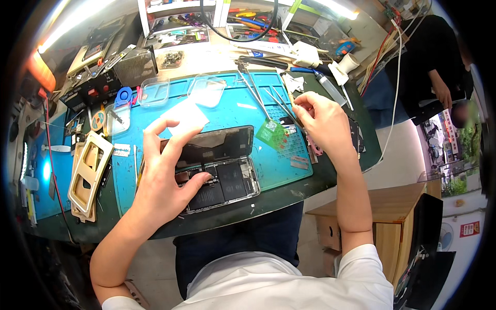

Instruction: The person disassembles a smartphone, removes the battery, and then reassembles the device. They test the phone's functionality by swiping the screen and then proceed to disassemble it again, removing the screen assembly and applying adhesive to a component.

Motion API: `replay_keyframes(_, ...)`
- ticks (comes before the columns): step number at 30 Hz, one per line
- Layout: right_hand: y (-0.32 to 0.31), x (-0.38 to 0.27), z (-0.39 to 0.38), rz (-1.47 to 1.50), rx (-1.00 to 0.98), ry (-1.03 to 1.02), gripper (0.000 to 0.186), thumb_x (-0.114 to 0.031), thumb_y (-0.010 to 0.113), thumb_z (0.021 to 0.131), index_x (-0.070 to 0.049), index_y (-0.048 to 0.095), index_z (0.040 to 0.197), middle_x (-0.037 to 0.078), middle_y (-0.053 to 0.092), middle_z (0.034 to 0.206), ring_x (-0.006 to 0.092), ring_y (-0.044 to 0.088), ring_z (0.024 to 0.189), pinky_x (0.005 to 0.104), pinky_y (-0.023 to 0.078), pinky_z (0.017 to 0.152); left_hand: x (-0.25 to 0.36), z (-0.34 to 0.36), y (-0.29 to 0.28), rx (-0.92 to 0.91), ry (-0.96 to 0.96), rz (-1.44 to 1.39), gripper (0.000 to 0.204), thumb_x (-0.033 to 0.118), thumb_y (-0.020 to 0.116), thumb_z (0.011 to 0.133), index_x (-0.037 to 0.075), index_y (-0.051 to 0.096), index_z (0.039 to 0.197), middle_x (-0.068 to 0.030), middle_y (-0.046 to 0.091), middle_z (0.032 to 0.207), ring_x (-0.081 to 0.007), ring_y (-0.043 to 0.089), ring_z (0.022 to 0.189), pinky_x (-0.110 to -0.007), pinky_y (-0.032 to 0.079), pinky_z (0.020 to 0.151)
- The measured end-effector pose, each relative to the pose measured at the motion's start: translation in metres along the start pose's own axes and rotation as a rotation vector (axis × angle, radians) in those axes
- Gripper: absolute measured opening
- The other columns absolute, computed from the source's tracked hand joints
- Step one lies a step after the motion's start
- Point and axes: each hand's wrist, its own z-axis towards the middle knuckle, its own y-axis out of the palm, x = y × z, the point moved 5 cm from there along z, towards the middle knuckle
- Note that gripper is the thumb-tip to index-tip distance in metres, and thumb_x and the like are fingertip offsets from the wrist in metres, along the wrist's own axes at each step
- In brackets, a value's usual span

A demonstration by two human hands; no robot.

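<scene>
Clearly, in the head view, the opened phone (232,181) lies on the blue mat (240,112), directly under and to the right of the left hand (163,181). Its shell has a thin silvery rim, and two dark, flat battery sections fill much of the inside. Small metallic parts crowd near the left thumb, whose tip reaches over the shell. The dark screen panel (230,139) stands tilted up along the far side, glossy and faintly smudged. The left fingers are spread well away from the thumb, curved over the panel's left end; a white sheet (188,116) sits just beyond them, though contact is unclear.

The right hand (328,124) is well right of the phone, fingers drawn together beside a wooden-handled tool (288,84); whether they grip it cannot be told. Tweezers (252,90) and a green translucent piece (271,135) lie left of those fingers, on the bench (232,214).
</scene>
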Motion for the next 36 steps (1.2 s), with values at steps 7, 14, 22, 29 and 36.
replay_keyframes(7, -0.042, 0.046, -0.003, -0.06, 0.261, 0.181, 0.017, -0.027, 0.07, 0.096, -0.011, 0.076, 0.101, 0.009, 0.077, 0.085, 0.0277, 0.075, 0.079, 0.0393, 0.056, 0.07, 0.003, -0.001, 0.003, -0.009, -0.071, -0.093, 0.082, -0.002, 0.089, 0.072, 0.015, 0.055, 0.144, -0.0176, 0.033, 0.148, -0.033, 0.055, 0.119, -0.04, 0.061, 0.09)
replay_keyframes(14, -0.034, 0.058, -0.028, 0.005, 0.01, 0.223, 0.025, -0.032, 0.076, 0.092, -0.007, 0.077, 0.097, 0.009, 0.076, 0.084, 0.0217, 0.073, 0.074, 0.0345, 0.054, 0.069, 0.004, -0.004, 0.003, 0.004, -0.101, -0.131, 0.081, -0.002, 0.089, 0.073, 0.017, 0.055, 0.143, -0.0171, 0.033, 0.148, -0.0335, 0.056, 0.116, -0.04, 0.063, 0.086)
replay_keyframes(22, 0.004, -0.061, -0.08, 0.277, 0.022, -0.524, 0.015, -0.001, 0.076, 0.089, -0.003, 0.075, 0.104, 0.008, 0.069, 0.082, 0.0171, 0.066, 0.07, 0.0289, 0.051, 0.059, -0.006, -0.003, 0.001, -0.035, -0.081, -0.106, 0.079, 0.002, 0.09, 0.073, 0.015, 0.056, 0.143, -0.0143, 0.033, 0.149, -0.0302, 0.054, 0.119, -0.038, 0.061, 0.094)
replay_keyframes(29, 0.033, -0.112, -0.105, 0.301, 0.002, -0.801, 0.028, -0.004, 0.084, 0.077, -0.007, 0.078, 0.105, 0.003, 0.064, 0.082, 0.0195, 0.062, 0.067, 0.0316, 0.05, 0.056, -0.008, -0.003, 0.003, -0.005, -0.054, -0.146, 0.082, 0.002, 0.091, 0.071, 0.015, 0.057, 0.144, -0.0153, 0.035, 0.148, -0.0291, 0.055, 0.112, -0.04, 0.053, 0.1)
replay_keyframes(36, 0.041, -0.119, -0.102, 0.223, 0.012, -0.852, 0.029, -0.005, 0.084, 0.075, -0.007, 0.078, 0.104, 0.0, 0.059, 0.081, 0.0162, 0.058, 0.065, 0.0301, 0.047, 0.053, -0.007, -0.004, 0.004, 0.025, -0.034, -0.141, 0.083, -0.001, 0.091, 0.07, 0.015, 0.057, 0.144, -0.0152, 0.035, 0.147, -0.0284, 0.056, 0.108, -0.039, 0.055, 0.095)
